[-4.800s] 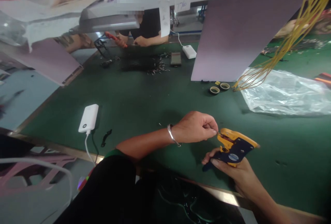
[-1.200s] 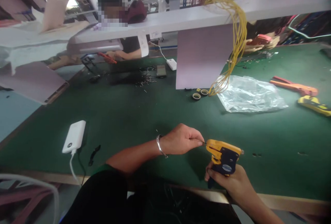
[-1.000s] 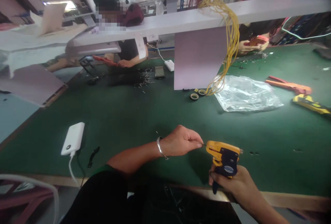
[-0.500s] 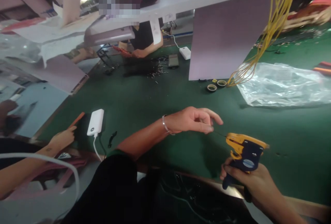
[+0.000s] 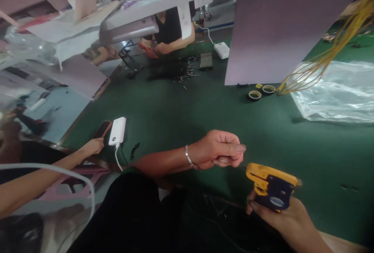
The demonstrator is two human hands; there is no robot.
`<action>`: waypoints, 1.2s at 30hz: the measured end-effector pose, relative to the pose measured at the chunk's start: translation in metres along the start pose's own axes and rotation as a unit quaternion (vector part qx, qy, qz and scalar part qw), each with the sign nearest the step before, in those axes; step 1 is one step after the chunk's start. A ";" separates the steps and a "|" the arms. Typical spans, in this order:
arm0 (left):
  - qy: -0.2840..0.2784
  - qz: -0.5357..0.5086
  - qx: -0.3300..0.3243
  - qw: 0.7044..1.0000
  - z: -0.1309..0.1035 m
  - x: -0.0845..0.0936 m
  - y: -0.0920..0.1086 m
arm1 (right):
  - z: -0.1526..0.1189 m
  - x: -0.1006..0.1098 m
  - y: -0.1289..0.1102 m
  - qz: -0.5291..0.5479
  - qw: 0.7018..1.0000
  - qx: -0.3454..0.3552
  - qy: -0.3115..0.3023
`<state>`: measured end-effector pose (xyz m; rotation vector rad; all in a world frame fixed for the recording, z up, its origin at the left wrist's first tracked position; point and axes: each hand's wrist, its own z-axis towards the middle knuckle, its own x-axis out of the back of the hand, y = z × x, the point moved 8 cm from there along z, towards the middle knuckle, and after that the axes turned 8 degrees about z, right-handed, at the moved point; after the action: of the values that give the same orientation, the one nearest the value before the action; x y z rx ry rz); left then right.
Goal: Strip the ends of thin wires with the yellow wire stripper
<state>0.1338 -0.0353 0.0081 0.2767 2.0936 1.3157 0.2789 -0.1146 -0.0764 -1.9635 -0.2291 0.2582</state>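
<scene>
Gripping a yellow tool (image 5: pixel 270 190), right hand (image 5: pixel 280 216) at table's (image 5: pixel 175 105) near edge.
Left hand (image 5: pixel 219 150) closed, contents unclear; power bank (image 5: pixel 117 131), tape rolls (image 5: pixel 254 95), plastic bag (image 5: pixel 339 93) around.

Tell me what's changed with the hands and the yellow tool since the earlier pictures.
The left hand has drawn back from the nose of the yellow tool, its fingers pinched shut; anything held is too small to tell. Another person's hand has come in beside the white power bank. The right hand still grips the tool.
</scene>
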 end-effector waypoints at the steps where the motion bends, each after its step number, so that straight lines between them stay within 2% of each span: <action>1: 0.009 -0.002 0.005 1.000 -0.003 0.002 -0.002 | 0.001 0.001 0.006 -0.010 1.000 -0.003 -0.008; 5: 0.022 -0.012 0.025 0.999 -0.013 0.004 -0.008 | 0.001 0.007 0.027 -0.046 0.998 -0.019 -0.038; 9: 0.027 -0.022 0.038 0.999 -0.014 0.006 -0.010 | 0.002 0.013 0.033 -0.061 0.996 -0.032 -0.058; 11: 0.024 -0.035 0.035 0.998 -0.010 0.006 -0.010 | 0.003 0.010 0.030 -0.057 0.996 -0.040 -0.061; 16: 0.005 -0.068 0.018 0.997 0.002 0.008 -0.012 | 0.001 -0.006 0.004 -0.019 1.000 -0.022 -0.007; 20: 0.009 -0.076 -0.002 0.997 0.005 0.009 -0.010 | -0.001 -0.020 -0.007 0.041 0.998 0.017 -0.041; 27: -0.012 -0.095 -0.013 0.995 0.005 0.003 -0.010 | 0.001 -0.013 -0.007 -0.037 0.998 0.033 -0.040; 32: -0.001 -0.075 -0.005 0.997 0.001 0.005 -0.014 | -0.003 -0.003 -0.008 -0.057 0.998 0.004 0.000; 36: -0.002 -0.073 0.003 0.997 -0.001 0.005 -0.016 | -0.009 0.001 -0.004 -0.050 0.999 -0.015 0.006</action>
<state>0.1315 -0.0413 -0.0070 0.1268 2.0730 1.2210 0.2821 -0.1206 -0.0694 -1.9770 -0.3240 0.1795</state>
